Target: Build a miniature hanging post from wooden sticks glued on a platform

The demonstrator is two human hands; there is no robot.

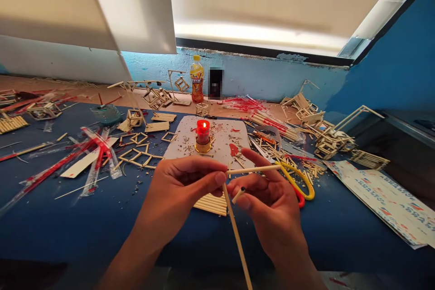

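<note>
Hidden or cut off: the long stick [238, 240] leaves the frame at the lower edge. A flat panel of sticks [211, 204] is mostly covered by both hands. The dark item [215, 83] by the wall is blurred.
Left hand [183, 186]: grip closed, thumb and forefinger pinching the long stick's upper end, where it meets the level stick [254, 169].
Right hand [268, 199]: grip closed on the level stick and a short dark-tipped stick [238, 195]; the exact finger placement is hard to make out.
Position: all three sticks are held in the air above the blue desk [102, 217].
Beyond the hands: a lit red candle [203, 130] stands on a white board [220, 145].
Partly blocked: a yellow-handled tool [302, 181] lies behind the right hand.
Surroundings: stick frames [139, 154], red wrappers [95, 149], a bottle [196, 79] at the wall.
</note>
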